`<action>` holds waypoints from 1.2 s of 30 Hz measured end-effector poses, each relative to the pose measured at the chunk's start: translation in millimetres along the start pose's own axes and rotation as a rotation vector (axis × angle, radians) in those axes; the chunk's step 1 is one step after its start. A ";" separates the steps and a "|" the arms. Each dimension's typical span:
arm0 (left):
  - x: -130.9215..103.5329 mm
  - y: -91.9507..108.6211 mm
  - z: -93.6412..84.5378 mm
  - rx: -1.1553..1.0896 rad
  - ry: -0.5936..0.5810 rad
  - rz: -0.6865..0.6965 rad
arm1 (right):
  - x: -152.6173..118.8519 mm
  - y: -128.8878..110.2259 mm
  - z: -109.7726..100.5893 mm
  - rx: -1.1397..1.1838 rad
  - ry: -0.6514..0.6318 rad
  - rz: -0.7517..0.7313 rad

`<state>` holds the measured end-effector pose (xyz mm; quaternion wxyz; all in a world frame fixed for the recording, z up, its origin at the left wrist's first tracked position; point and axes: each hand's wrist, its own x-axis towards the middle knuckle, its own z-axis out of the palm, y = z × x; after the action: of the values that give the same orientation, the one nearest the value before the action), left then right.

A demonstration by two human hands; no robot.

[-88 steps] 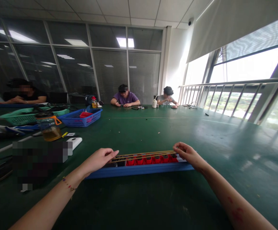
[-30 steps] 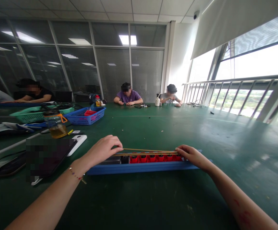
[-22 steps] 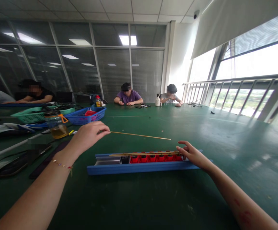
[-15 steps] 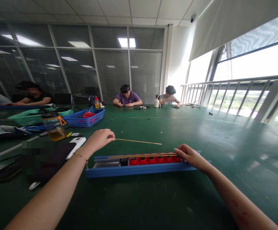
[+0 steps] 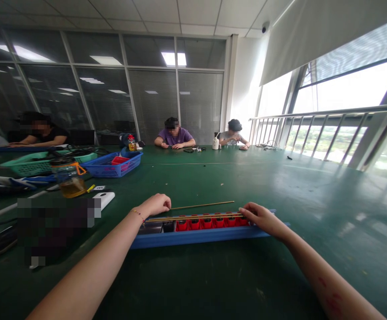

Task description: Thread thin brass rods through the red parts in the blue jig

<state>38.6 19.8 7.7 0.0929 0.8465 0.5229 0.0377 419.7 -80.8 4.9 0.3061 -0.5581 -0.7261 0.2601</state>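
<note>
1. Head view, risk: the single stick point(image 5: 207, 205) extends just beyond the far side of your blue tray point(image 5: 196, 239), angled away from the others. If your left hand point(image 5: 158, 204) twists, its free end could swing back and knock the sticks point(image 5: 193, 217) lying lengthwise above the tray's red boxes point(image 5: 193, 225).
2. Same view, second risk: those sticks look thin and loose, so a tug from your right hand point(image 5: 257, 214) could spread them or tip one off the tray's rim.
3. Left pose: your arm reaches across the tray's left end, wrist bent, knuckles up, thumb and fingertips pinched together on the single stick's near end. Whether that stick touches the table point(image 5: 213, 275) beyond the tray, you cannot tell.
4. Right pose: your forearm slants in past the tray's right end, fingers curled at the sticks' right tips; whether they clamp or merely rest there, you cannot tell.
</note>
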 end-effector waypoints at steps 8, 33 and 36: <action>-28.2 22.8 -36.8 -0.091 -0.049 0.038 | -0.7 0.9 1.5 0.023 0.035 -0.001; -71.2 60.7 -73.8 -0.111 -0.247 0.053 | -2.9 -7.4 -1.2 -0.012 -0.017 -0.002; -72.3 63.2 -76.5 -0.079 -0.206 0.078 | -2.6 -6.9 -0.6 -0.012 -0.025 -0.003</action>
<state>49.2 -63.2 97.5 0.1777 0.8612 0.4756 -0.0253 416.1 -85.0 10.0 0.2938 -0.5557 -0.7321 0.2624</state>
